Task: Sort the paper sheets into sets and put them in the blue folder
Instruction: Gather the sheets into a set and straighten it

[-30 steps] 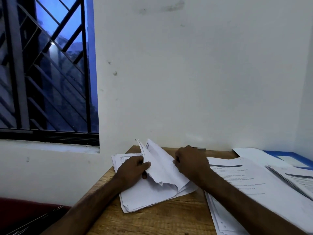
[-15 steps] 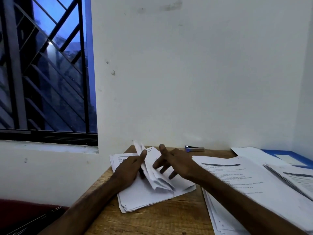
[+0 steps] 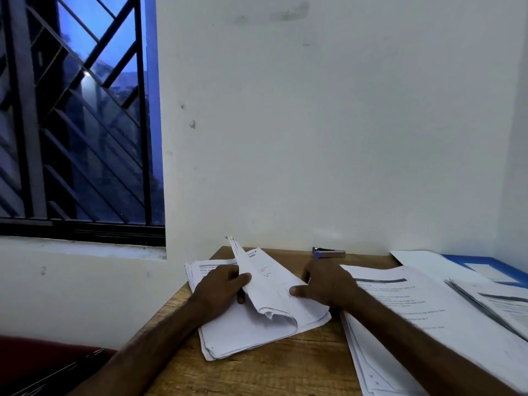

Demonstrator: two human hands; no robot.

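1. We see the left hand on the stack at the table's left side. Its thumb and fingers are clamped on the lifted sheets, which stand up in a fold from the stack.
2. The right hand lies flat on the right side of those turned sheets. Its fingers are straight, its thumb is spread, and it grips nothing.
3. The stack sits askew. Its far left corner juts past the table's left edge, and its near corner points at us.
4. The pile of printed sheets lies just right of the stack. Only a thin strip of bare wood parts them, under the right wrist.
5. A thinner sheaf rests on the pile's right part and runs out of view.
6. The folder lies in the far right corner against the wall, half covered by loose white sheets. We see only its blue far edge and a pale label.
7. The stapler sits at the table's far edge against the wall, just beyond the right hand.
8. Open wood lies on the near side, in front of the stack and between the forearms.
9. The window is off to the left, well apart from the table.
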